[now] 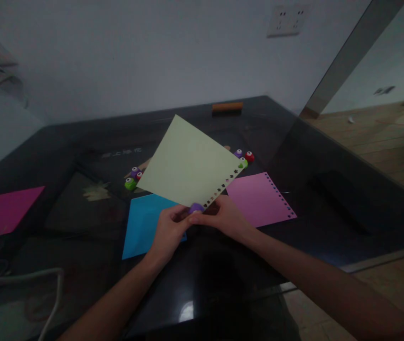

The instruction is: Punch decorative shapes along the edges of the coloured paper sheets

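Observation:
Both hands meet at the near corner of a pale yellow sheet of paper [189,161], which is raised and turned diagonally. A row of small shaped holes runs along its right-hand edge. At that corner sits a small purple paper punch [197,208]. My left hand [168,227] is closed on the punch from the left. From the right, my right hand [226,215] grips it with the thumb pressed on top, its other fingers partly hidden under the sheet. Below lie a blue sheet [143,222] and a pink sheet [261,199] with holes along one edge.
Small punches with eye-like tops stand in two groups, green, purple and red, left [131,183] and right [249,156]. A magenta sheet [8,212] lies far left, near a white cable [58,293]. An orange-brown bar [227,107] rests at the back of the dark glossy table [202,284].

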`<state>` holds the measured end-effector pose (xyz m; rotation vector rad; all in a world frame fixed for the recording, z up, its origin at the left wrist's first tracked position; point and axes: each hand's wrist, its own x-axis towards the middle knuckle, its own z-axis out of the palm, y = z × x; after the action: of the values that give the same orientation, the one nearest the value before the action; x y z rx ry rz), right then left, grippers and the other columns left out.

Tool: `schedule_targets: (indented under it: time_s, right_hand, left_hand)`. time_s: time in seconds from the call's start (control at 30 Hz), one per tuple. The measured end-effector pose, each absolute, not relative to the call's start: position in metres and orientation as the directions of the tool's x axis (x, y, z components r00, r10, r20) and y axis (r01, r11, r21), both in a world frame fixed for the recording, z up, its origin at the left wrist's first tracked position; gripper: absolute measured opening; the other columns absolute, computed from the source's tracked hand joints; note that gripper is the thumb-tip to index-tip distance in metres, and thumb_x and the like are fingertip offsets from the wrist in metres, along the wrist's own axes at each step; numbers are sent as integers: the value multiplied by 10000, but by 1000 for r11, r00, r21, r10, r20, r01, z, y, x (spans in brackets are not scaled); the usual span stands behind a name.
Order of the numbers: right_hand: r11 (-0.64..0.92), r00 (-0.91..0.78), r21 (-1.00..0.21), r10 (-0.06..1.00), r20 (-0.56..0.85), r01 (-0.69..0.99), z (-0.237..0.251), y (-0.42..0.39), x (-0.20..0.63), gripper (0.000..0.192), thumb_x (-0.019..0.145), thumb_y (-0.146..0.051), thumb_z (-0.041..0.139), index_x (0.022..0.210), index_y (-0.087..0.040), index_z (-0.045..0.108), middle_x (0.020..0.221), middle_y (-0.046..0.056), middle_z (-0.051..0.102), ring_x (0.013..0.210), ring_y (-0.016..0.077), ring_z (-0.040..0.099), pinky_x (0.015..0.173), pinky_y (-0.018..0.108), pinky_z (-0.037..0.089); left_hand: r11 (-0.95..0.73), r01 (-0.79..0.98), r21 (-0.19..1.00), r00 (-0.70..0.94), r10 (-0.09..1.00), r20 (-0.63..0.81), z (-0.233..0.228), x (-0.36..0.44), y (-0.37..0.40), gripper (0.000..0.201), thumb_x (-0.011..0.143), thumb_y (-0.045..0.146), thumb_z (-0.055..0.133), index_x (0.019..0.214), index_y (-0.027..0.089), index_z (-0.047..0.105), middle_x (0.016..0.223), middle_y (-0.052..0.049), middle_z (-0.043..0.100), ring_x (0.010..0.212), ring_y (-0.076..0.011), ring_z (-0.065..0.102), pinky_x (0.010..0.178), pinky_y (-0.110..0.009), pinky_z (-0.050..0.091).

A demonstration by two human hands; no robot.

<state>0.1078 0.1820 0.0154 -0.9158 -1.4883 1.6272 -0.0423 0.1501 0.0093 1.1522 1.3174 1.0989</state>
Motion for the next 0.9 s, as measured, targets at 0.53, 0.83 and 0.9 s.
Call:
schedule_targets:
  time_s: [0.53,0.83,0.9]
  right_hand:
    - [-78,-444,-993,896,-29,-91,8,184,103,330,639,-377,739,861,-145,664,883,63,705,837,217,652,756,340,507]
    - [-93,-440,-991,897,-40,-99,12,184,102,324,612,-361,752,837,-151,652,880,52,702,834,214,653,770,345,510]
    - [-66,-469,-995,883,-21,-80,13,186,105,342,611,-359,756,860,-148,651,873,54,704,843,222,655,781,357,511]
  left_hand:
    - [80,155,985,-68,995,-70,2,-43,155,204,640,322,719,721,136,704,696,-38,704,757,-235,641,720,-315,490]
    - [61,155,986,-70,996,-51,0,-41,156,227,657,346,705,732,131,697,691,-37,691,750,-229,637,731,-320,481]
    - [81,140,987,-59,996,-73,2,-41,156,230,657,346,705,753,137,702,702,-34,701,748,-226,641,722,-316,483]
